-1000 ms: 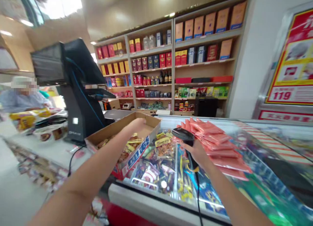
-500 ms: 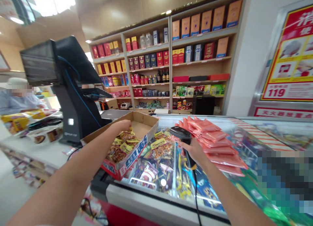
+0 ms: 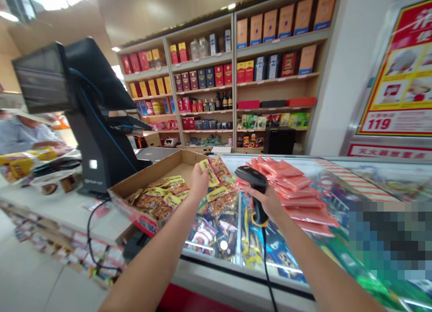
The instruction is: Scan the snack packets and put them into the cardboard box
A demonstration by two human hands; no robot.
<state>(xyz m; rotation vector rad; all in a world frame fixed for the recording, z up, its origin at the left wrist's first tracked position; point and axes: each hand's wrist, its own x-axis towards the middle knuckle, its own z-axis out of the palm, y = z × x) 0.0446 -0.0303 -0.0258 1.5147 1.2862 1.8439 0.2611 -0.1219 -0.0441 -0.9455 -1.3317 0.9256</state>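
My left hand (image 3: 200,182) grips a clear snack packet (image 3: 211,172) with a yellow label, just above the right side of an open cardboard box (image 3: 184,163). Several similar snack packets (image 3: 165,198) lie inside the box. Another packet pile (image 3: 218,199) rests on the glass top, right of the box. In my right hand (image 3: 268,205) is a black handheld barcode scanner (image 3: 252,179), its head pointing left towards the held packet. The scanner's cord runs down over the counter's front edge.
Red-orange flat packages (image 3: 300,195) are stacked right of the scanner. A black point-of-sale terminal (image 3: 96,136) stands on the left counter. Under the glass top (image 3: 222,253) lie colourful packs. Shelves of boxes (image 3: 276,89) line the back wall; a person (image 3: 27,132) is at far left.
My left hand has come up and right out of the box with a snack packet, towards the scanner. The scanner stays in my right hand in nearly the same place.
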